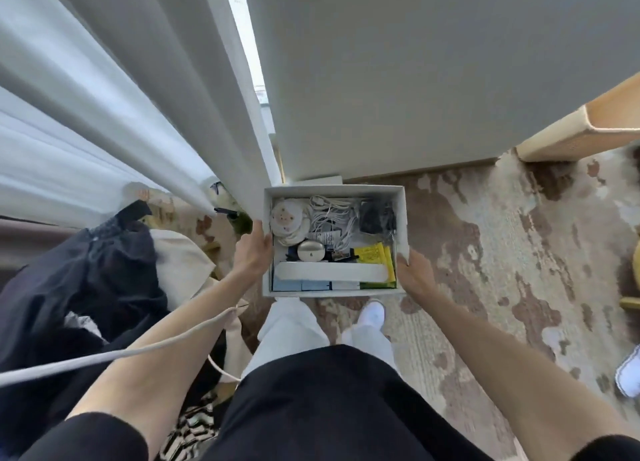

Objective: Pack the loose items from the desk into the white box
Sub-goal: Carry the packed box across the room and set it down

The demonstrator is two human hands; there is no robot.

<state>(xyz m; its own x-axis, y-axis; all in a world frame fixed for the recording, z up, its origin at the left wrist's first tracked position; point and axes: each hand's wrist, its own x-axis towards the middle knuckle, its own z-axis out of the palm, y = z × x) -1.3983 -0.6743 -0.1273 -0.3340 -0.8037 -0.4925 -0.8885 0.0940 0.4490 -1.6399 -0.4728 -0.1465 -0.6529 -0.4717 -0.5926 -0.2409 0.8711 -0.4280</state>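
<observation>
Packing looks close to done: white box holds white cables, black adapter and yellow packets, and you hold it above the rug before your legs. Your left hand grips its left wall, your right hand its near right corner, fingers curled round the rim. Desk is out of view; leftovers cannot be judged.

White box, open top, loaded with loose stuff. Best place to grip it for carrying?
Take the white box by its two side walls toward the near end, one hand from each side, as the left hand and right hand do. It is open-topped and full, so a level two-sided hold probably suits best.
</observation>
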